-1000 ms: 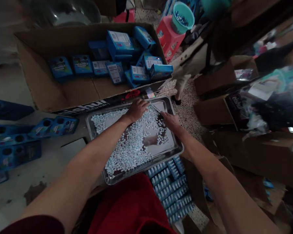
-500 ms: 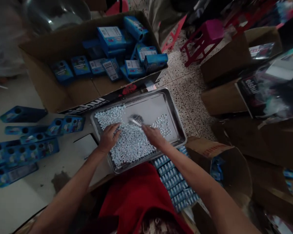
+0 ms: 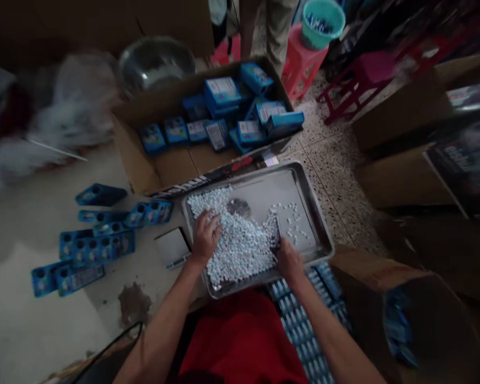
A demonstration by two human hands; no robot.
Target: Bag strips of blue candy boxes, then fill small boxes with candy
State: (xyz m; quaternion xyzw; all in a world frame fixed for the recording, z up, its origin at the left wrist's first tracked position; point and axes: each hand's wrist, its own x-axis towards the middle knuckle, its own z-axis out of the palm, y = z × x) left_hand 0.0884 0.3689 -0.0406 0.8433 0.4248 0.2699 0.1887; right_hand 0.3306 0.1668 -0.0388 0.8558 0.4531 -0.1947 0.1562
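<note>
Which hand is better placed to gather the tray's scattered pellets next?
Probably the right hand: it is close to the scattered pellets; the left hand is at the pile's opposite side.

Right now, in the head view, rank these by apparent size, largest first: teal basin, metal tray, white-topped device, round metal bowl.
1. Metal tray, clearly largest
2. Round metal bowl, partly hidden by the box
3. Teal basin, cut slightly by the top edge
4. White-topped device

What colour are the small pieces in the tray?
The pieces look pale bluish-white, best seen in the head view.
</note>
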